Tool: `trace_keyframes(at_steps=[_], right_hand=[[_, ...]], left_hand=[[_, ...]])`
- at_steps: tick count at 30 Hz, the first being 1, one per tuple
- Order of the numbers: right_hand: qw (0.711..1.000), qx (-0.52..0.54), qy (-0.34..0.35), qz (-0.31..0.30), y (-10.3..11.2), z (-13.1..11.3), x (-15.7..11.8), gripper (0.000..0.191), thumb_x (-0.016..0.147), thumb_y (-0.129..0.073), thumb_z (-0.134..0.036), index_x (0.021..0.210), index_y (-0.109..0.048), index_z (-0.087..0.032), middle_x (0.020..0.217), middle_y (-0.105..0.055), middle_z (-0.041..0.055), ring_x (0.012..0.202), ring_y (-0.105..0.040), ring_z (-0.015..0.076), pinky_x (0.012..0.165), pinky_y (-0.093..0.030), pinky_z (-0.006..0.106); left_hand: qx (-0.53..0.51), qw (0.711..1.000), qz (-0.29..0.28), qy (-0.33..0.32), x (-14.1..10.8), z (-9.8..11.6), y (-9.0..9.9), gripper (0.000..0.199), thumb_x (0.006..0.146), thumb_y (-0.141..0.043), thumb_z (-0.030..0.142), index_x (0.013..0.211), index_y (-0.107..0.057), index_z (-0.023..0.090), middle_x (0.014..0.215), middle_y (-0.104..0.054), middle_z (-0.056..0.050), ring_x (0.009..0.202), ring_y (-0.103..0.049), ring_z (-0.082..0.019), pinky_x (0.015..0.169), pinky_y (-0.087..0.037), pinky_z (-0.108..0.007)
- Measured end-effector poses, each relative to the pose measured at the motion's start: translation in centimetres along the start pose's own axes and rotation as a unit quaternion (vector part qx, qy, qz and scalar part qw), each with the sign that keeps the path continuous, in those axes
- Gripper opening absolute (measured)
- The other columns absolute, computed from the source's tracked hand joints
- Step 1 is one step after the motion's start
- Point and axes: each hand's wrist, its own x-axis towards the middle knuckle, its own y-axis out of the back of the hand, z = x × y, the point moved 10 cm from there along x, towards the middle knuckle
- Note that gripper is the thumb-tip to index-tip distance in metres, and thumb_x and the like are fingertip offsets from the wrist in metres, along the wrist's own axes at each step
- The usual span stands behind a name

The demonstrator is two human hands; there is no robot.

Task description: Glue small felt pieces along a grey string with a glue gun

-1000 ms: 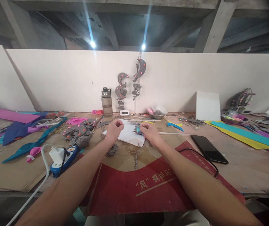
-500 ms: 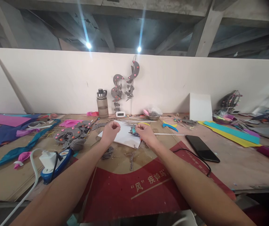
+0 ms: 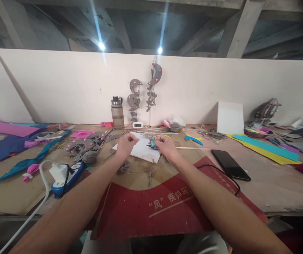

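Over the left part of a white sheet, my left hand is closed in a pinch; whatever lies between its fingertips is too small to make out. My right hand is also pinched, at the sheet's right side, beside a small grey and teal piece. Whether its fingers grip that piece or something thin is unclear. A coil of grey yarn lies below my left hand, and a short grey yarn bundle lies nearer on the brown cardboard.
A blue power strip and grey felt pieces are on the left. A black phone lies right of my forearm. Behind stand a bottle and a bowl; moon-shaped hangings hang on the white wall.
The whole view has shifted slightly, with the scene a little higher and farther right. Both hands stay pinched in nearly the same places over the sheet.
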Motion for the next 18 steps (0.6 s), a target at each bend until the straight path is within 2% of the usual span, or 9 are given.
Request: trace_keyframes(at_steps=[7, 13, 18], right_hand=[[1.0, -0.008, 0.003, 0.008, 0.23, -0.47, -0.23, 0.014, 0.061, -0.051, -0.03, 0.064, -0.056, -0.017, 0.053, -0.047, -0.0057, 0.048, -0.035, 0.0069, 0.046, -0.027, 0.021], [1.0, -0.003, 0.004, 0.002, 0.17, -0.71, -0.42, 0.013, 0.061, -0.051, -0.029, 0.063, -0.054, -0.017, 0.052, -0.043, -0.0061, 0.046, -0.033, 0.0062, 0.045, -0.023, 0.021], [1.0, -0.006, 0.005, 0.002, 0.13, -0.49, -0.28, 0.014, 0.061, -0.051, -0.03, 0.065, -0.055, -0.017, 0.053, -0.044, -0.0063, 0.046, -0.033, 0.0062, 0.045, -0.024, 0.021]], left_hand=[[-0.035, 0.998, -0.041, -0.024, -0.06, 0.33, -1.02, 0.017, 0.065, -0.067, 0.024, 0.076, -0.057, 0.015, 0.066, -0.058, 0.001, 0.061, -0.052, -0.009, 0.06, -0.04, -0.023], [0.019, 1.0, -0.009, -0.017, -0.12, 0.46, -0.35, 0.01, 0.063, -0.061, 0.018, 0.071, -0.055, 0.015, 0.064, -0.052, 0.004, 0.056, -0.045, -0.007, 0.054, -0.034, -0.021], [0.017, 1.0, -0.011, -0.019, -0.18, 0.65, -0.37, 0.009, 0.063, -0.061, 0.017, 0.069, -0.054, 0.016, 0.061, -0.051, 0.004, 0.055, -0.043, -0.007, 0.053, -0.032, -0.02]])
